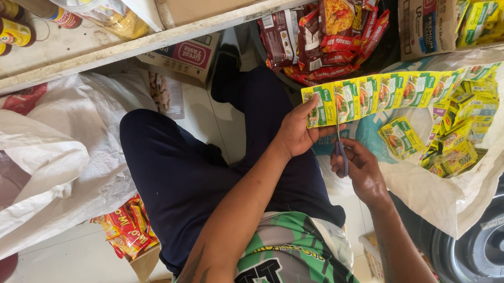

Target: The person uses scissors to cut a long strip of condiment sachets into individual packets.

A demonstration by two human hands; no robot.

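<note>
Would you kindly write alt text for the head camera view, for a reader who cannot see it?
Seen from above, a seated person's left hand holds the end of a strip of yellow-green sachets while the right hand cuts it with scissors. The strip trails into a white sack of the same sachets, with red packets beyond the knees.

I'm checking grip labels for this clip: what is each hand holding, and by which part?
Left hand pinches the strip of yellow-green sachets at its left end. Right hand holds scissors by the handles, blades up at the strip.
</note>
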